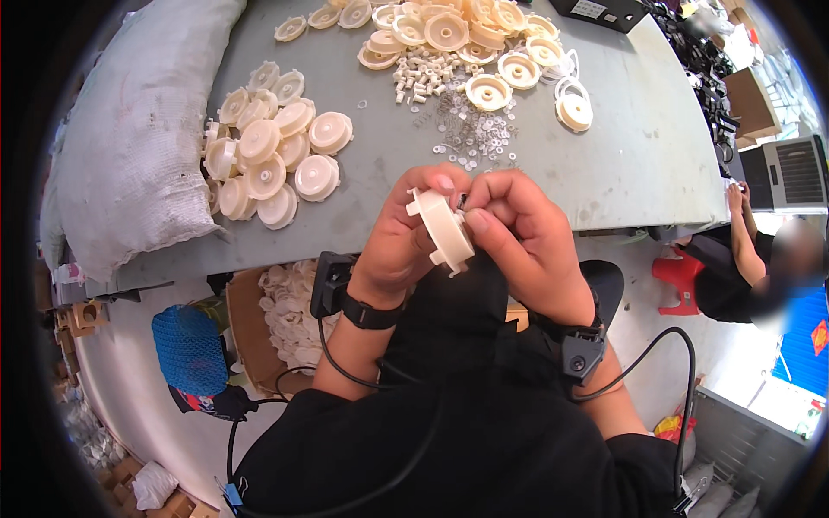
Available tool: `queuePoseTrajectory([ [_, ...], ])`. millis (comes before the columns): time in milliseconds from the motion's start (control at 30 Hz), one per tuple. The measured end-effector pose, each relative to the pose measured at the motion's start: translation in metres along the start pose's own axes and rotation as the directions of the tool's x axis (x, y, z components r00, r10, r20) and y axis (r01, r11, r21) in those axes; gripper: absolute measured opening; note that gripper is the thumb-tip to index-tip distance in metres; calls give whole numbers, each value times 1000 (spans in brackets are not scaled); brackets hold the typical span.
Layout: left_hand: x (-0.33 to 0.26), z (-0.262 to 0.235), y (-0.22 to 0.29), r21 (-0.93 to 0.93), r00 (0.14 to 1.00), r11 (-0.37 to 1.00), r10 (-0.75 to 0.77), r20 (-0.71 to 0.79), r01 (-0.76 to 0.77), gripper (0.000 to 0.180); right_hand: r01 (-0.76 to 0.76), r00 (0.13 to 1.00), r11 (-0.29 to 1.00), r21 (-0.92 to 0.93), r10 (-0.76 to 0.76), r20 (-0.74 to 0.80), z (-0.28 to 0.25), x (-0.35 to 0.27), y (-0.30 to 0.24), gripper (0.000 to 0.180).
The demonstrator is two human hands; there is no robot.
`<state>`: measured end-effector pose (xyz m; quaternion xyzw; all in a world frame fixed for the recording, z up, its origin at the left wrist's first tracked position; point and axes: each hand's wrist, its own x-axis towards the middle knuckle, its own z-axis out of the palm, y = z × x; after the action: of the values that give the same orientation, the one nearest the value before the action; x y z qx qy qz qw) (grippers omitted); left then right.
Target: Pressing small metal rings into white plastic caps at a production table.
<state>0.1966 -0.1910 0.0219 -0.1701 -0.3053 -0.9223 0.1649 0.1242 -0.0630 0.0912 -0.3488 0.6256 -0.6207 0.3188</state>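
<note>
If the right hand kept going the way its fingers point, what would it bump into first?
The right hand points its fingertips left, at the cream plastic disc pinched in the left hand. It already touches the disc, so that comes first; the left hand's fingers sit just behind it, though depth is hard to judge.

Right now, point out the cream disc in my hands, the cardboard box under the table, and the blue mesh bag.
cream disc (442, 226), head view, its flat face.
cardboard box (246, 332), head view, left wall.
blue mesh bag (188, 347), head view, its middle.
</note>
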Motion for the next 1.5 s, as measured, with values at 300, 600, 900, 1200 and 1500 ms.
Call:
queuePoseTrajectory([
  [300,2,-3,-5,24,999,999,40,19,-41,26,201,979,895,-399,-194,57,-9,-3,-1,14],
  [600,-9,-10,12,97,995,995,22,-94,-13,39,84,978,982,-168,-113,-173,-8,-1,16,10],
  [900,9,-32,126,864,757,-321,645,-100,388,46,20,928,996,-89,-51,-368,-43,20,66,7],
  [1200,4,-84,140,292,768,-710,594,-240,641,53,67,914,997,-29,-73,-399,-58,32,69,8],
  [1500,49,99,106,761,927,530,230,296,-374,38,59,816,998,-14,-56,-575,-74,-15,70,6],
])
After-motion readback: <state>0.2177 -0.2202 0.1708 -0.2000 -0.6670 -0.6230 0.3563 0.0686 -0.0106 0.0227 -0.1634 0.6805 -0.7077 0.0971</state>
